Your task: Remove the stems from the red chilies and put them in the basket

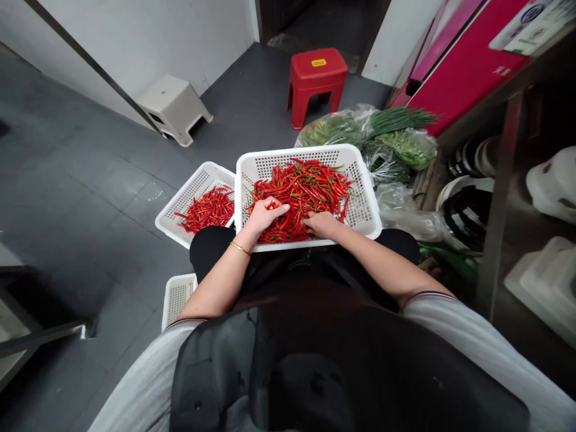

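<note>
A white perforated basket (369, 207) rests across my lap, with a heap of red chili peppers (310, 183) in it, many with green stems. My left hand (266, 216) is over the near left part of the heap, its fingers curled round red chili peppers that show between thumb and fingers. To its right, my right hand (323, 224) reaches into the near side of the heap with fingers bent and pressed together. Its fingertips are partly hidden, so what they grip does not show. Beside my left knee, a second white basket (173, 211) holds more red chili peppers.
A smaller white basket (175, 294) is at my lower left. Ahead stand a red stool (317, 69) and a pale step stool (168, 105). Bagged green vegetables (335, 129) lie beyond the lap basket. Along the right runs a shelf (501, 198) with stacked containers.
</note>
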`<act>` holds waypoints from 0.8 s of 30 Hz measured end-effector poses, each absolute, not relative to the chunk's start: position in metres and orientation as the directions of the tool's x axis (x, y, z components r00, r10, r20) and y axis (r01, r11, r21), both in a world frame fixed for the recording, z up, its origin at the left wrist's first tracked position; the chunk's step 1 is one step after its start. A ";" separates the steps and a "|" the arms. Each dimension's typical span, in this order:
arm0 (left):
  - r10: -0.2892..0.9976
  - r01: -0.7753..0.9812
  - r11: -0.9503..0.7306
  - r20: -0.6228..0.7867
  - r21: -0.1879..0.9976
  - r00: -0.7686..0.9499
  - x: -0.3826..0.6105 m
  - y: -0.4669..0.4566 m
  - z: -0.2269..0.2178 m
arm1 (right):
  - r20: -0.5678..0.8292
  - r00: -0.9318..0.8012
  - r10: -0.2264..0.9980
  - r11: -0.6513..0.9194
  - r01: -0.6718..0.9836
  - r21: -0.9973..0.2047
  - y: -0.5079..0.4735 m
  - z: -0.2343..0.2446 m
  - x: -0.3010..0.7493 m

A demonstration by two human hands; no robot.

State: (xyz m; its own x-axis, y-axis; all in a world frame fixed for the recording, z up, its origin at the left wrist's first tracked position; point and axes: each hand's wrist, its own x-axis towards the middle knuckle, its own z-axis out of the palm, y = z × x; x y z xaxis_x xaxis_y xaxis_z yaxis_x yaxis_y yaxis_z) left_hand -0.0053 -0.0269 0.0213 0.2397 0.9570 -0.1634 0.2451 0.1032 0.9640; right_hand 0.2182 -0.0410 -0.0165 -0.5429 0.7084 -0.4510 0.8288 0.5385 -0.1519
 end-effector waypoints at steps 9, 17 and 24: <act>0.829 0.646 -0.391 -0.053 0.656 0.556 0.023 -0.031 0.020 | -0.265 -0.596 0.758 0.479 0.785 -0.393 -0.030 0.018 0.228; 0.918 0.889 -0.354 -0.074 0.291 0.390 0.038 -0.026 0.017 | -0.243 -0.378 0.893 0.347 0.924 -0.162 -0.021 0.028 0.217; 0.953 0.896 -0.184 -0.149 0.404 0.263 0.021 -0.017 0.013 | -0.503 -0.431 0.749 0.426 0.895 -0.133 -0.039 -0.002 0.232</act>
